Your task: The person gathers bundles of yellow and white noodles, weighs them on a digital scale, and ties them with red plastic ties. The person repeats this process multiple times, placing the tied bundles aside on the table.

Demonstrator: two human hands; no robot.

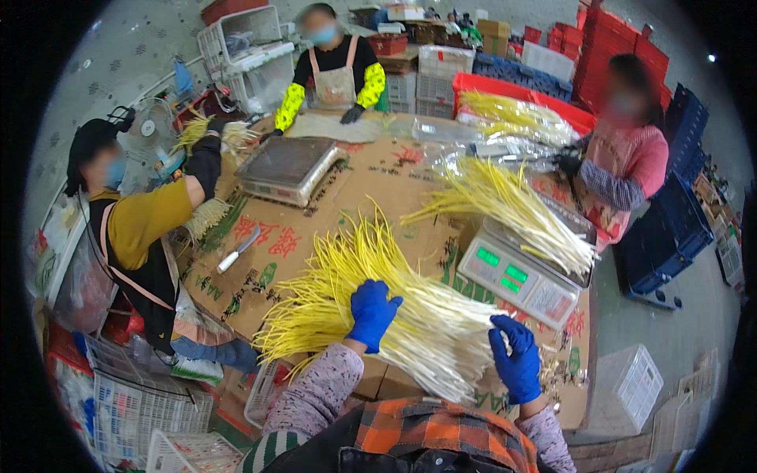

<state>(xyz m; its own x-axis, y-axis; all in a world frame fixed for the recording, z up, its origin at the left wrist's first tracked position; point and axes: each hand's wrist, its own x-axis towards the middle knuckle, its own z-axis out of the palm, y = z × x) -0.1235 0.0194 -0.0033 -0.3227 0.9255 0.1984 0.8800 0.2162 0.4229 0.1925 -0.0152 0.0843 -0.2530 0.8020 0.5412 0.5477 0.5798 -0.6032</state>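
Gap between knife (237, 251) and stalks (418, 307)

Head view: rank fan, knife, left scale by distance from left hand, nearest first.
1. Knife: forward-left of the left hand.
2. Left scale: farther forward, beyond the knife.
3. Fan: background, far left.

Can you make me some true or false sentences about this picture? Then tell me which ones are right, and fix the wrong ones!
1. The left hand and right hand are both gloved in blue. True.
2. The knife is in the left hand. False: the knife lies on the cardboard.
3. The big bundle of stalks has its white ends nearer the right hand. True.
4. The scale on the right holds a red box. False: yellow-and-white stalks lie on the right-hand scale.
5. The person across the table has plain black sleeves. False: that person has bright yellow sleeves.
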